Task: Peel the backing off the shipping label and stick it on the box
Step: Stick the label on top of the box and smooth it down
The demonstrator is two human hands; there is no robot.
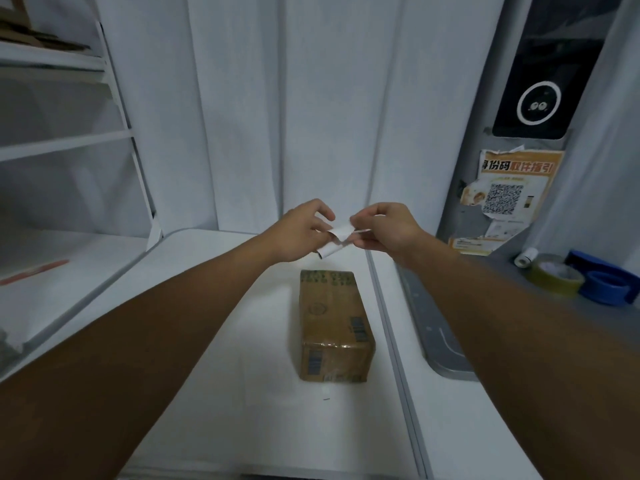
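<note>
**Label pinched between both hands above the box**

While both bare forearms reach forward from the bottom corners of the view, the cardboard box (335, 325) lies nearest on the white table (214, 393), its long side running away from the camera, clear tape glinting across its near top edge and printed barcodes on its top and front faces. Beyond it and higher, held in the air well clear of the box top, the shipping label (336, 241) curls between the two hands. The left hand (300, 233) pinches the label's left part with thumb and fingertips closed on it; the right hand (387, 230) grips the right end the same way, fingers curled in. One white layer bends upward between the thumbs (whether it is backing or sticker cannot be told). Off to the right, on a grey ledge, sit a roll of clear tape (554, 277) and a blue tape dispenser (607, 282). Farther back, an orange notice with a QR code (509, 192) is stuck below a black device with a white ring (539, 102).
</note>
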